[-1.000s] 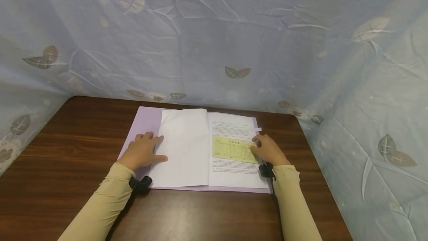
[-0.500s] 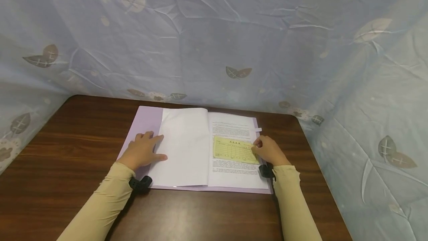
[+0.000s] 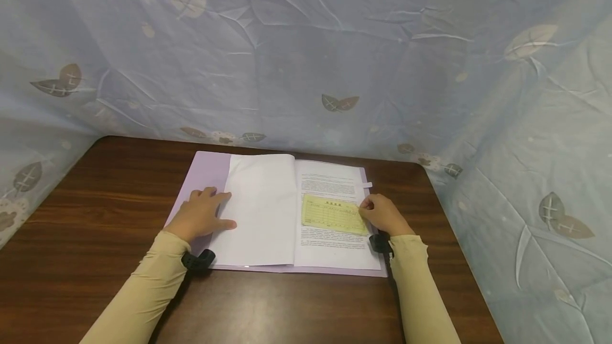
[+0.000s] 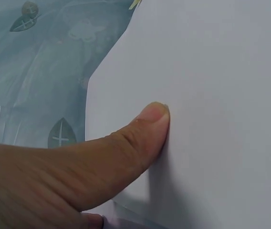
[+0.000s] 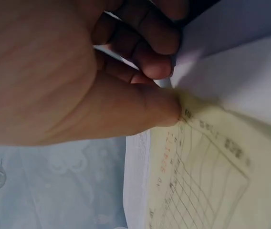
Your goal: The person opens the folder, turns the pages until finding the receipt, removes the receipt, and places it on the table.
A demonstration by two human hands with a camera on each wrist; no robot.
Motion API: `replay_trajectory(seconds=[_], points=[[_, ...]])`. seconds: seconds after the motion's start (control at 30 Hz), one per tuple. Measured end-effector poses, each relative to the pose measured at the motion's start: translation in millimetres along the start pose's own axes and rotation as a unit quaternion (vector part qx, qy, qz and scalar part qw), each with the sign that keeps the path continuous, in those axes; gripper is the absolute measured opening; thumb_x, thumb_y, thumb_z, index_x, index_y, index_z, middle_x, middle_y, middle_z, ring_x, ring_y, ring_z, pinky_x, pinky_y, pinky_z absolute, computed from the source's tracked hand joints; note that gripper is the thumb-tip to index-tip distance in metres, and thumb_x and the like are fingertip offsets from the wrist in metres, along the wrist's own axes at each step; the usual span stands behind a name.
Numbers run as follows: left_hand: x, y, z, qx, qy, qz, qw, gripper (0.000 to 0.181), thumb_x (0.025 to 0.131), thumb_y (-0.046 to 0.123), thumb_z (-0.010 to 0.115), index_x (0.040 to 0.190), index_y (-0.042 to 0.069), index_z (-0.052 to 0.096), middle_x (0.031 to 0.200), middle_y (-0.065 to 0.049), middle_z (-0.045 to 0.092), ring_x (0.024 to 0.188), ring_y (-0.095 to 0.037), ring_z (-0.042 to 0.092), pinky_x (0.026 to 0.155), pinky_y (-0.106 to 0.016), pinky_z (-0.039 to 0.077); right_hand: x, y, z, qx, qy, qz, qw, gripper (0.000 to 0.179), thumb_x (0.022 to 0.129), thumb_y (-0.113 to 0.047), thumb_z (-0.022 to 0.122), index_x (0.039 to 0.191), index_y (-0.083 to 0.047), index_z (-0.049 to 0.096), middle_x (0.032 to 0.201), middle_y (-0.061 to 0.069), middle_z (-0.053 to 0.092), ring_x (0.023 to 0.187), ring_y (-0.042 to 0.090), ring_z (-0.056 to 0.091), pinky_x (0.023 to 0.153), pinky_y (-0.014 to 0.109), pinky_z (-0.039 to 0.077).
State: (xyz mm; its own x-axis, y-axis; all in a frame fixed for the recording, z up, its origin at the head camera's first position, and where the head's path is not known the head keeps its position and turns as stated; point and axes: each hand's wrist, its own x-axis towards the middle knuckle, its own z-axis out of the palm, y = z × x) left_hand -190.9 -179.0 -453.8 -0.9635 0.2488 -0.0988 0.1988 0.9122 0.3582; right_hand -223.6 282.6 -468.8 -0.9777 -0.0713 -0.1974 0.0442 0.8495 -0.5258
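A purple folder (image 3: 209, 166) lies spread out on the table, with a blank white page (image 3: 263, 211) turned to its left side and a printed sheet (image 3: 330, 255) on the right. Across the printed sheet lies a yellow form slip (image 3: 332, 214) with a ruled grid. My right hand (image 3: 384, 215) pinches the slip's right edge between thumb and fingers; in the right wrist view the slip (image 5: 212, 167) runs out from under the thumb. My left hand (image 3: 198, 216) rests, fingers spread, over the page's left edge. The left wrist view shows its thumb on the white paper (image 4: 212, 95).
The dark wooden table (image 3: 95, 216) extends around the folder. A patterned cloth (image 3: 287, 57) hangs behind and at the sides. A small white tab (image 3: 367, 185) sticks out from the folder's right edge. Both wrists wear a black camera strap (image 3: 198, 260).
My right fingers have drawn together on the slip's right edge, and the slip has tilted slightly. My left hand stays in place on the page.
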Motion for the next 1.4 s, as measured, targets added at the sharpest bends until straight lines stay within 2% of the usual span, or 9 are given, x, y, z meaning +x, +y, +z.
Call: replay_trajectory(seconds=[0.3, 0.4, 0.53, 0.77, 0.93, 1.2, 1.3, 1.4], points=[[5.9, -6.3, -0.7, 0.0, -0.009, 0.003, 1.0, 0.088, 0.082, 0.053, 0.083, 0.148, 0.003, 0.053, 0.148, -0.037, 0.042, 0.131, -0.065, 0.039, 0.099, -0.079, 0.037, 0.0, 9.4, -13.8, 0.028, 0.035, -0.051, 0.9977, 0.008, 0.102, -0.016, 0.063, 0.106, -0.01, 0.067, 0.095, 0.008, 0.066, 0.076, 0.022, 0.057, 0.064, 0.033, 0.047], [8.3, -7.8, -1.3, -0.002, -0.009, 0.0, 1.0, 0.089, 0.082, 0.053, 0.083, 0.148, 0.003, 0.053, 0.148, -0.037, 0.042, 0.131, -0.065, 0.039, 0.099, -0.079, 0.037, -0.6, 19.2, -24.1, 0.028, 0.051, -0.07, 0.9959, 0.011, 0.103, -0.016, 0.063, 0.108, -0.01, 0.069, 0.101, 0.009, 0.069, 0.081, 0.022, 0.057, 0.069, 0.035, 0.047], [10.5, -9.0, -1.2, -0.003, -0.012, -0.004, 0.9999, 0.089, 0.082, 0.054, 0.083, 0.149, 0.003, 0.053, 0.148, -0.037, 0.042, 0.131, -0.065, 0.039, 0.1, -0.079, 0.037, 0.4, 42.1, -43.5, 0.017, 0.071, -0.073, 0.9946, 0.013, 0.103, -0.016, 0.063, 0.11, -0.008, 0.071, 0.105, 0.01, 0.07, 0.088, 0.024, 0.057, 0.074, 0.037, 0.046], [11.4, -10.6, 0.0, -0.007, -0.02, -0.008, 0.9997, 0.091, 0.081, 0.055, 0.083, 0.149, 0.003, 0.052, 0.149, -0.038, 0.04, 0.132, -0.065, 0.037, 0.101, -0.078, 0.036, 4.2, 93.8, -79.1, -0.007, 0.062, -0.069, 0.9957, 0.018, 0.105, -0.018, 0.059, 0.112, -0.006, 0.07, 0.104, 0.012, 0.069, 0.086, 0.023, 0.059, 0.077, 0.04, 0.049], [11.4, -13.6, 1.4, -0.007, -0.018, -0.001, 0.9998, 0.09, 0.082, 0.053, 0.082, 0.149, 0.003, 0.052, 0.149, -0.038, 0.041, 0.132, -0.065, 0.038, 0.102, -0.079, 0.036, 1.2, 118.2, -95.1, -0.035, 0.051, -0.06, 0.9963, 0.019, 0.106, -0.016, 0.056, 0.111, -0.001, 0.068, 0.099, 0.013, 0.069, 0.079, 0.021, 0.058, 0.072, 0.039, 0.049], [10.0, -14.0, 2.2, -0.008, -0.02, -0.004, 0.9998, 0.09, 0.082, 0.053, 0.082, 0.15, 0.003, 0.051, 0.149, -0.038, 0.04, 0.133, -0.065, 0.037, 0.102, -0.078, 0.036, -5.0, 129.4, -106.4, -0.049, 0.063, -0.038, 0.9961, 0.019, 0.103, -0.01, 0.056, 0.108, 0.004, 0.068, 0.09, 0.013, 0.067, 0.072, 0.021, 0.054, 0.065, 0.037, 0.044], [9.6, -14.1, 1.4, -0.008, -0.019, -0.005, 0.9998, 0.09, 0.081, 0.053, 0.083, 0.149, 0.003, 0.051, 0.149, -0.039, 0.04, 0.132, -0.066, 0.037, 0.101, -0.079, 0.036, -5.0, 130.0, -105.0, -0.047, 0.065, -0.022, 0.9965, 0.023, 0.103, -0.011, 0.056, 0.113, 0.006, 0.067, 0.096, 0.019, 0.068, 0.078, 0.028, 0.06, 0.069, 0.042, 0.049], [9.3, -13.5, -0.4, -0.008, -0.023, -0.007, 0.9997, 0.091, 0.082, 0.053, 0.082, 0.15, 0.002, 0.051, 0.149, -0.039, 0.039, 0.133, -0.066, 0.036, 0.101, -0.079, 0.036, -5.5, 127.3, -100.7, -0.048, 0.073, -0.003, 0.9962, 0.031, 0.102, -0.013, 0.055, 0.122, 0.009, 0.064, 0.112, 0.029, 0.067, 0.094, 0.04, 0.064, 0.078, 0.052, 0.052]])
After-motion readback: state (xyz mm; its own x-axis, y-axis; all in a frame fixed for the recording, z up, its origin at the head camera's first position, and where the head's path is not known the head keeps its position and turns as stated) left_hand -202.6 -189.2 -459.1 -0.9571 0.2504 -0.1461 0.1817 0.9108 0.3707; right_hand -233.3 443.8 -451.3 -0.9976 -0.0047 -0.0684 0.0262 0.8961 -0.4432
